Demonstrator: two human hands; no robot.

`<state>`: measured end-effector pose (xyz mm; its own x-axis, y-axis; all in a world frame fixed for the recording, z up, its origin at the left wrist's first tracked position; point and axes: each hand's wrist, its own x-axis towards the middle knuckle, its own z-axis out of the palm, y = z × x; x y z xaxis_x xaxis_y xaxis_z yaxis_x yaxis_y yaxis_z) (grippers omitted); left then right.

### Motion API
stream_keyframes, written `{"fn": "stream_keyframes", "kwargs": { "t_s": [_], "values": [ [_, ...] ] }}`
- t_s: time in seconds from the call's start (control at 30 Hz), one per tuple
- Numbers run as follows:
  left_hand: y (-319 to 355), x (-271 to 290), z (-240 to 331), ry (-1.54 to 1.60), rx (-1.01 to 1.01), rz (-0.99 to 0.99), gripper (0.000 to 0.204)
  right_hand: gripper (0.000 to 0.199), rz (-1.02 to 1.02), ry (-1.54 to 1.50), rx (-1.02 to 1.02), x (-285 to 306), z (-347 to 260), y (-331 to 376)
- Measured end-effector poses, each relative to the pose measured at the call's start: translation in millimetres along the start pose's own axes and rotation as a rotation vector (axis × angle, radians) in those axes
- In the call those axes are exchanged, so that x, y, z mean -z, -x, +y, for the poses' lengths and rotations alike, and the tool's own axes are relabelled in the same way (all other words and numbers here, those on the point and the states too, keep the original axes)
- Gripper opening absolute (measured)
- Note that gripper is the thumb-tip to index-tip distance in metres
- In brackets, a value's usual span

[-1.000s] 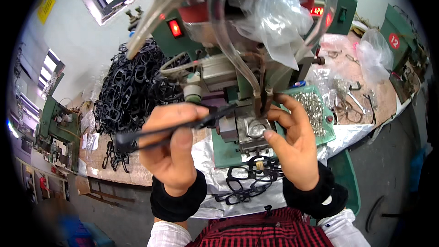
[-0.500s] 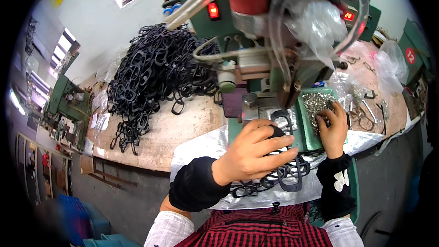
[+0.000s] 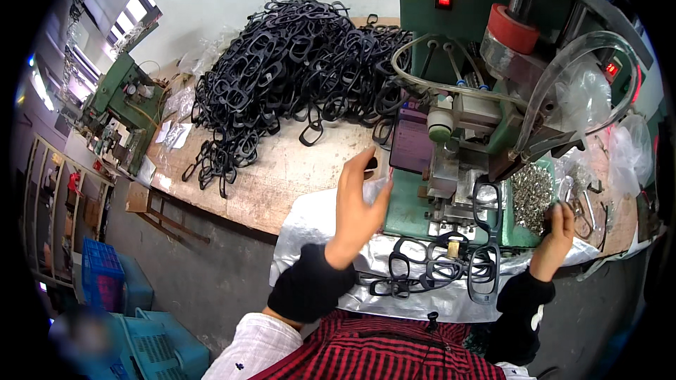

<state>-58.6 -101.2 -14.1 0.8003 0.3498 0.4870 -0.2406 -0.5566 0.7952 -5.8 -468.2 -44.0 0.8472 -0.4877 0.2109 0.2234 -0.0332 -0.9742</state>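
Note:
My left hand (image 3: 358,211) is raised at the front left of the press, its thumb and fingers apart and a dark covering near one fingertip. No object shows in it. My right hand (image 3: 555,239) has its fingers curled together at the right edge of a green tray (image 3: 524,238) of small silvery metal parts (image 3: 531,197). Whatever those fingertips pinch is too small to make out. A black eyeglass frame (image 3: 484,278) extends from the press's metal fixture (image 3: 458,214) toward me. Several more black frames (image 3: 401,267) lie on silver foil (image 3: 366,295) in front.
A large heap of black eyeglass frames (image 3: 282,70) covers the back of the worktable (image 3: 267,200). The green press (image 3: 440,35) with clear hoses stands over the work area. Plastic bags (image 3: 630,155) lie at right; blue crates (image 3: 148,338) stand on the floor at lower left.
My left hand has moved left off the eyeglass frame at the press and opened. My right hand has drawn back from the metal parts to the tray's edge. The view has turned.

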Motion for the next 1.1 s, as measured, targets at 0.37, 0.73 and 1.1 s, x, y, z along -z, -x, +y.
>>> {"fn": "stream_keyframes", "kwargs": {
  "t_s": [0.37,0.73,1.1],
  "values": [
    [-26.7,-29.5,-46.8,-0.149,-0.033,-0.204,0.057,0.017,-0.184,0.097,0.136,-63.2,-27.0,5.1],
    [-77.8,-39.4,-34.7,0.173,0.050,0.002,0.036,0.017,-0.120,0.285,0.202,1.7,-31.1,37.2],
    [-103.0,26.0,-62.4,-0.012,-0.039,0.189,0.032,0.017,-0.159,0.417,0.289,-13.6,-39.1,42.1]
  ]
}}
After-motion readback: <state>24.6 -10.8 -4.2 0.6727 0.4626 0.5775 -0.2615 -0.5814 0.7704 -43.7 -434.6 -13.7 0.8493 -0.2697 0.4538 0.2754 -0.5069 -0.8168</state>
